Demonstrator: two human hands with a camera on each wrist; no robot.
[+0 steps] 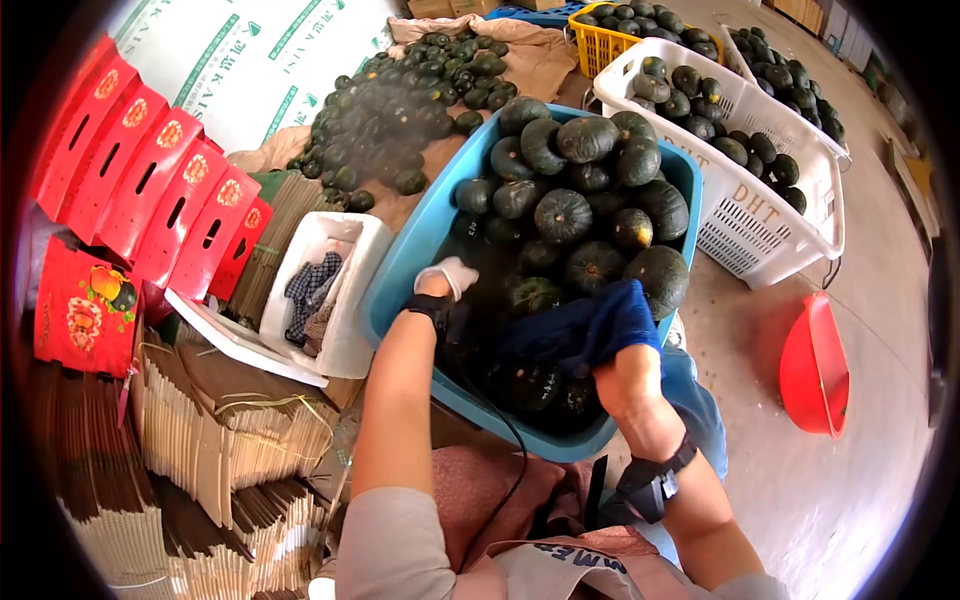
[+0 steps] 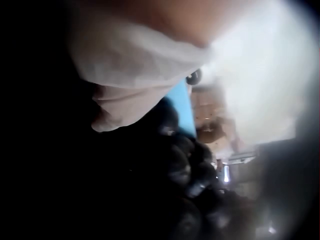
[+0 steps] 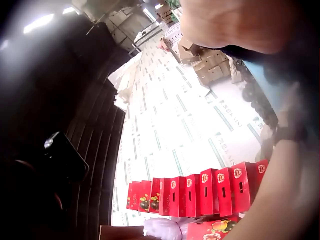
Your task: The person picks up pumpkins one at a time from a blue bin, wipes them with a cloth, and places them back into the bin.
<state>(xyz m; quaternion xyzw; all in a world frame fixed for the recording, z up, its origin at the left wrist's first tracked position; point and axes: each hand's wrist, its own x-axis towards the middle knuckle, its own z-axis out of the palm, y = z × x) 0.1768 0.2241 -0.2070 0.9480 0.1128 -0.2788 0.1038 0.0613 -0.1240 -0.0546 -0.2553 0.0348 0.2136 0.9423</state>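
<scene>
In the head view, dark green pumpkins [image 1: 563, 217] fill a light blue tub [image 1: 405, 245] in front of the person. The left hand [image 1: 450, 274] wears a white glove and reaches into the tub's left side, beside dark pumpkins low in shadow. In the left wrist view the glove [image 2: 135, 65] shows close up, its fingers loosely extended. The right hand [image 1: 630, 383] is at the tub's near right, its fingers hidden by a dark blue cloth [image 1: 600, 325] spread over pumpkins; I cannot tell how they lie. The right wrist view shows only part of that hand [image 3: 235, 25].
White crates [image 1: 720, 215] and a yellow crate [image 1: 600, 48] of pumpkins stand beyond the tub. More pumpkins [image 1: 385, 110] lie on a brown sheet. At left are red boxes [image 1: 180, 205], a white foam box [image 1: 365, 260] and stacked cardboard [image 1: 200, 440]. A red basin [image 1: 815, 370] is at right.
</scene>
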